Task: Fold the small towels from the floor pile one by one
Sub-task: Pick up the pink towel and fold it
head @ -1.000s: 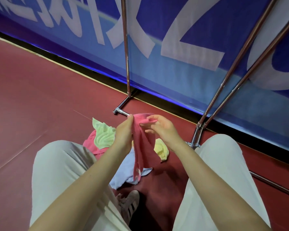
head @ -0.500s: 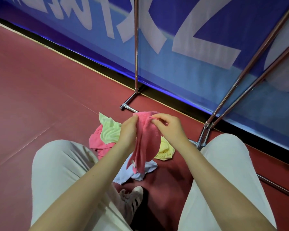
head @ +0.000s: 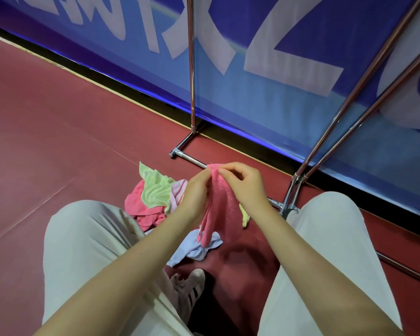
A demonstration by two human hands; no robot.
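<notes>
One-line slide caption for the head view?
Both hands, left hand and right hand, pinch a hanging pink towel above the floor pile.

A towel (head: 222,204) hangs from the fingers (head: 224,171); the pile (head: 155,202) lies on the floor (head: 58,141) below-left, the rack (head: 192,93) behind.

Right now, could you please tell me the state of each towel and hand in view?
Pink towel: held up, hanging, pinched at its top edge.
Left hand: pinches the pink towel.
Right hand: pinches the pink towel.
Green towel: crumpled, on the pile.
Light blue towel: crumpled on the floor.
</notes>
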